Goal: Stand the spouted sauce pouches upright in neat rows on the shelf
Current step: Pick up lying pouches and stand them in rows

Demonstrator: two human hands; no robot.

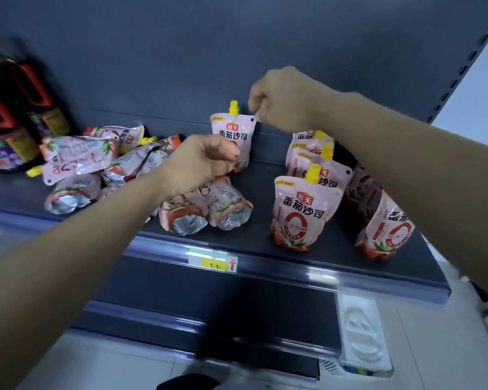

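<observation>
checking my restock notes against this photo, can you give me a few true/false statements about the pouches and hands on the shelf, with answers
1. The right grip pinches the top corner of an upright pouch near the back of the shelf. True.
2. Every pouch on the shelf stands upright. False: a heap of pouches lies flat on the left side.
3. The pouches have blue caps. False: the caps are yellow.
4. Dark bottles stand at the far left of the shelf. True.
</observation>
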